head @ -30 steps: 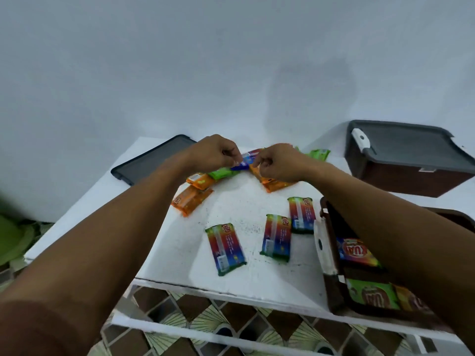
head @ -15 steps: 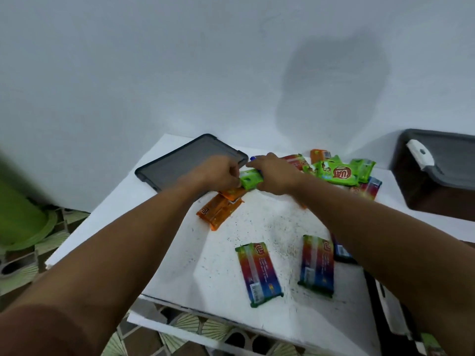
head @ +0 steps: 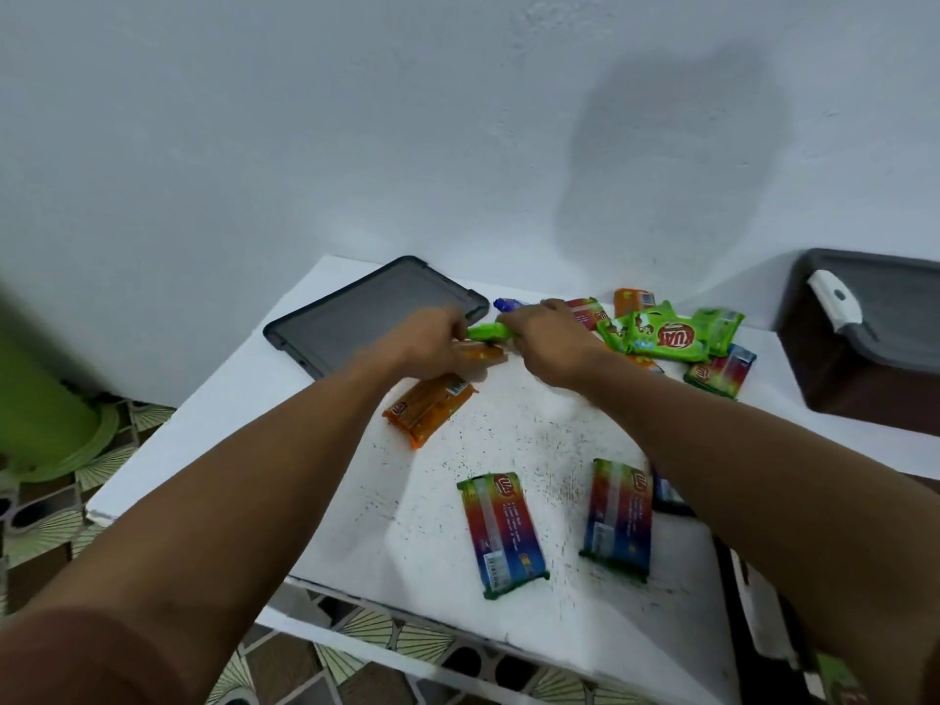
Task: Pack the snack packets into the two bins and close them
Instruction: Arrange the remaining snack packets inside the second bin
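Beside the grey lid (head: 376, 307) on the tabletop (head: 508, 450), left grip (head: 432, 343) and right grip (head: 552, 343) both pinch one green packet (head: 487, 331), an orange packet (head: 480, 354) just beneath.

A green packet (head: 487, 331) shows only as a sliver between the motion-smeared left hand (head: 432, 344) and the right hand (head: 552, 344), both gripping it; the right forearm (head: 737, 475) covers most of a dark packet (head: 667, 493); the lidded bin (head: 864, 363) runs off the right edge; a green object (head: 40, 399) at far left is blurred beyond telling.
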